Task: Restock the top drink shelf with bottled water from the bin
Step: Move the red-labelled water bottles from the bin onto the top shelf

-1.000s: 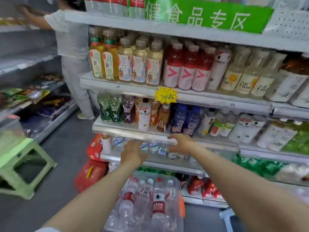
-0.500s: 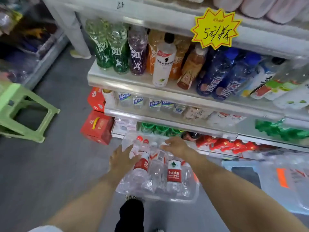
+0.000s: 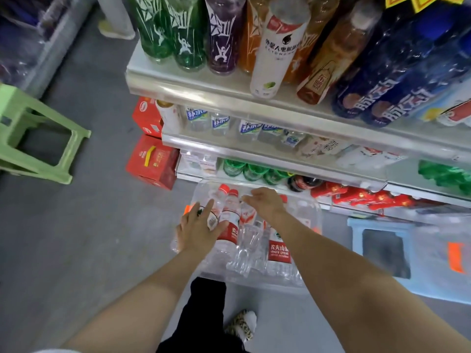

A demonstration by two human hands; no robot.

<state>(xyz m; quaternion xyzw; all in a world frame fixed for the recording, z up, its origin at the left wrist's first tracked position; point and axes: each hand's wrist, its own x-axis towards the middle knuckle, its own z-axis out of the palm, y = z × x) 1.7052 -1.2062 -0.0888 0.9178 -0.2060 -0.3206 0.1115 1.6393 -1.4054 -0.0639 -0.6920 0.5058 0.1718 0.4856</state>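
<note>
In the bin [image 3: 254, 280]: your left hand [image 3: 201, 233] resting on a red-capped water bottle [image 3: 218, 203]. Above the bin: your right hand [image 3: 265, 203], fingers [image 3: 251, 197] loose.

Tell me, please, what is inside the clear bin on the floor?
Water bottles with red caps and red labels lie in the clear bin. The left hand rests on one; the right hand hovers above others. What lies beneath them is covered.
</note>
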